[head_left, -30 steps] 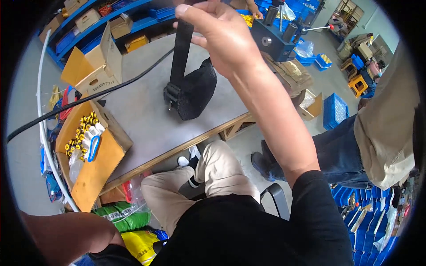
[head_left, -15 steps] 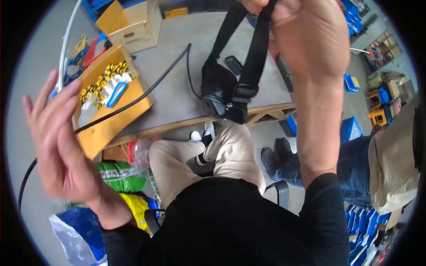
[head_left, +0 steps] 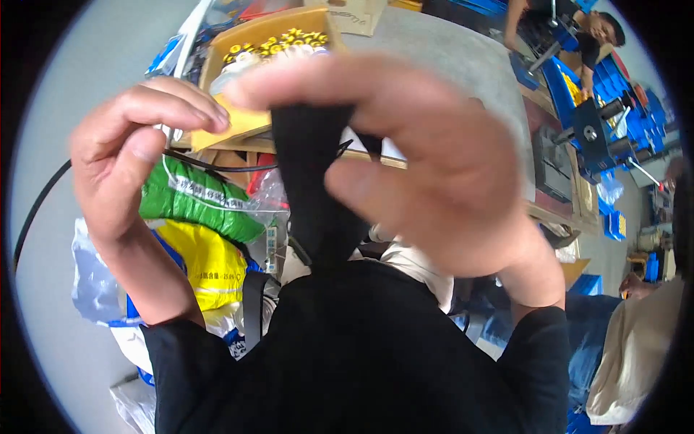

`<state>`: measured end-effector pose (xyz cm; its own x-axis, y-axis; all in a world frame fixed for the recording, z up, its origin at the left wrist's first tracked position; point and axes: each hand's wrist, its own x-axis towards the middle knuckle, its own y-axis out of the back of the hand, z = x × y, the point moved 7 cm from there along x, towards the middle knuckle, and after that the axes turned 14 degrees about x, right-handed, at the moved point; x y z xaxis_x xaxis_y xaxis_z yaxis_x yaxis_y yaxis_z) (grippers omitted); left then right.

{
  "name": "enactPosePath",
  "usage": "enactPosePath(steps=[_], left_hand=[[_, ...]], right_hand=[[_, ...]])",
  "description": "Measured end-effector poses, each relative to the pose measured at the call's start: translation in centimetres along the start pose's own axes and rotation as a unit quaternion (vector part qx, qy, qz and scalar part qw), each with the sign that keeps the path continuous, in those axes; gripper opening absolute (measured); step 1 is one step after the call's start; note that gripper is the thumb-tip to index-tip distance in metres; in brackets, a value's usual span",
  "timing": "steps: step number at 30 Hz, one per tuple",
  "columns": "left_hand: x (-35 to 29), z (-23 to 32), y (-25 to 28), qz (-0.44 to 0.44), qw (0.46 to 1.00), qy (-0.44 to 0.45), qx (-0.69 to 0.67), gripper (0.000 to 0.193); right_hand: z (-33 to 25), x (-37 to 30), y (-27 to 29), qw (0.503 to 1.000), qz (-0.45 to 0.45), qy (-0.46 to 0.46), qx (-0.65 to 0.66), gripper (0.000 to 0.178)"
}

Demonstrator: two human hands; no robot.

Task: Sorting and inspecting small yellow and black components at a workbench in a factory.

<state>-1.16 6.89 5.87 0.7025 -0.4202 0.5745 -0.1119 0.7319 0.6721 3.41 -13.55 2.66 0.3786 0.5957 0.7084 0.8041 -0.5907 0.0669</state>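
My right hand [head_left: 426,159] is close to the camera and smeared by motion. Its fingers and thumb curl around a wide black strap [head_left: 311,173], which hangs down in front of my lap. The lower end of the strap blends into my black shirt, so I cannot tell where it ends. To the left, my left hand [head_left: 119,155] is raised with curved fingers, the thumb apart from them, and nothing in its grasp. A black cable [head_left: 217,168] runs behind my left hand toward the table edge.
A yellow cardboard box [head_left: 217,61] with several black-and-yellow parts sits on the grey table [head_left: 434,43]. Green [head_left: 195,199] and yellow [head_left: 206,264] bags lie at lower left. Machinery [head_left: 589,134] stands on the right; a person [head_left: 567,43] is beyond it, and another person's clothing [head_left: 636,362] shows at right.
My right hand has brought the black strap off the table, nearer and leftward. My left hand has curled its fingers and moved slightly right. The view has turned, bringing a person at far right into sight.
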Motion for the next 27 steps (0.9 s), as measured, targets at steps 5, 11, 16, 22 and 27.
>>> enactPosePath(steps=[5, 11, 16, 22, 27], left_hand=[[-5.1, -1.9, -0.9, -0.115, 0.982, 0.152, 0.011, 0.055], [-13.7, -4.1, -3.5, 0.024, 0.917, 0.341, -0.207, 0.076], [-15.3, -3.5, -2.7, 0.027, 0.919, 0.376, -0.112, 0.032], [-16.2, -3.6, -0.2, 0.020, 0.938, 0.347, 0.014, 0.025], [-19.0, -3.8, 0.9, -0.002, 0.929, 0.367, 0.037, 0.027]], right_hand=[[2.5, -1.6, -6.9, 0.981, -0.115, -0.004, -0.155, 0.067], [7.7, -2.9, -11.8, 0.973, -0.160, -0.030, -0.163, 0.077], [10.3, -3.2, -14.3, 0.985, -0.074, -0.122, -0.095, 0.079], [17.3, -4.8, -13.6, 0.969, 0.019, -0.248, -0.003, 0.047], [18.6, -3.0, -12.0, 0.949, -0.005, -0.189, -0.251, 0.016]])
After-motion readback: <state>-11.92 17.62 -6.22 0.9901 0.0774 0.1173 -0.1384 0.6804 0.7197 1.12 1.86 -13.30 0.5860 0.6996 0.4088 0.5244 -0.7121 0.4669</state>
